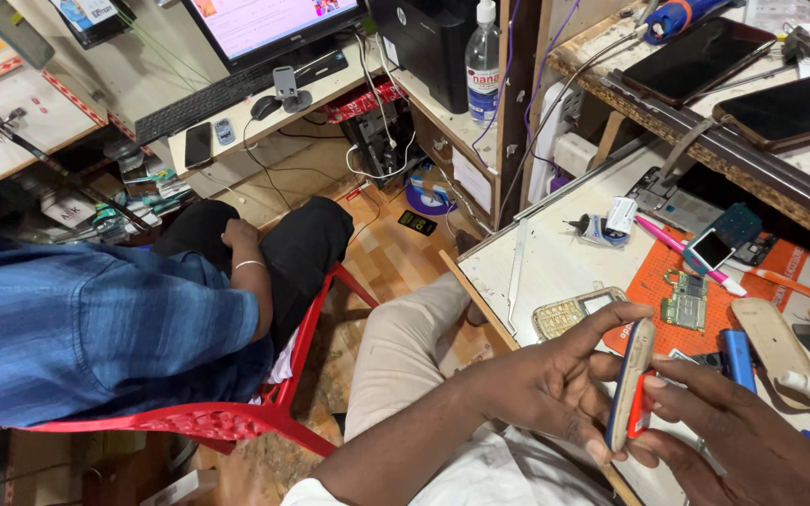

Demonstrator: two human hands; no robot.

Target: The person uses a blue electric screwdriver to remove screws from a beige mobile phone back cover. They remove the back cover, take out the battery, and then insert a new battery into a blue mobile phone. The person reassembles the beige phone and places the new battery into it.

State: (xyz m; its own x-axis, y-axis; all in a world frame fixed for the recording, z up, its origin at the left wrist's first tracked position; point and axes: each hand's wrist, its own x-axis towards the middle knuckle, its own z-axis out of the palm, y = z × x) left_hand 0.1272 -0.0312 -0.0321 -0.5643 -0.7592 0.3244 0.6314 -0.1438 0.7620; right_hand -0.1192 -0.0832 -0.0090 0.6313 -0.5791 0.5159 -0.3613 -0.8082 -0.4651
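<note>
My left hand (546, 379) grips a small bar phone (632, 375) with a beige front and blue edge, held on its side above the table's near edge. My right hand (738, 431) touches the same phone from the right, fingertips on a red part at its lower side. Just beyond lies a gold keypad phone front (569, 314) on the white worktable (555, 262). A green circuit board (684, 302) rests on the orange mat (658, 281).
A person in a blue shirt (77, 328) sits on a red chair (227, 417) at my left. A pink pen (667, 239), a small white phone (710, 250), a blue tool (735, 358), tablets (696, 58) on a shelf and a clear bottle (483, 66) surround the table.
</note>
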